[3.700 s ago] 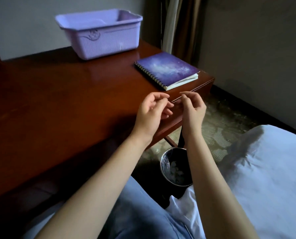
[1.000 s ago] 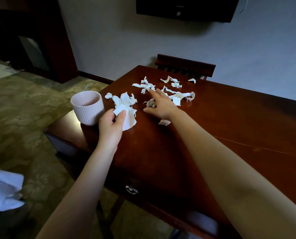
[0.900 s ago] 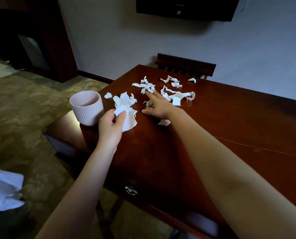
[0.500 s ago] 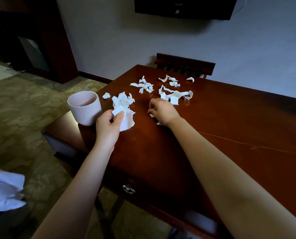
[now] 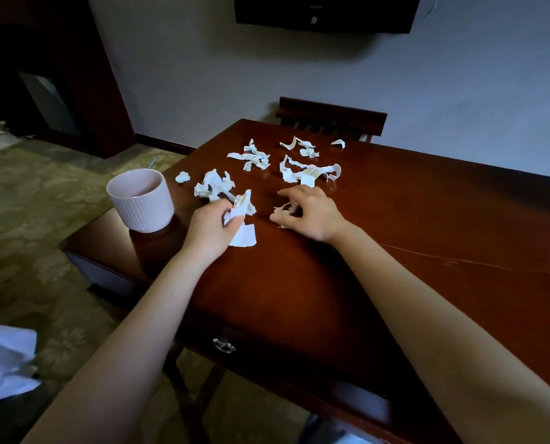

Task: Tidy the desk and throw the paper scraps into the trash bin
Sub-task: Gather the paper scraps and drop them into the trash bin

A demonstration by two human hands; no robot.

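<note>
Paper scraps (image 5: 309, 169) littered the desk (image 5: 427, 251) at frame centre. Left hand (image 5: 211, 225) gripped a wad (image 5: 243, 216); right hand (image 5: 312, 216) pinched a scrap (image 5: 283, 209).

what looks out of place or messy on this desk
Torn white paper scraps lie scattered over the dark reddish wooden desk, next to a ribbed white cup. The left hand grips a bunch; the right hand pinches a small piece. A thin pale scratch crosses the desktop on the right.

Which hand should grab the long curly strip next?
Right. The right hand, pinching only a tiny scrap, sits before the curly strip; the left hand is farther and full of scraps.
</note>
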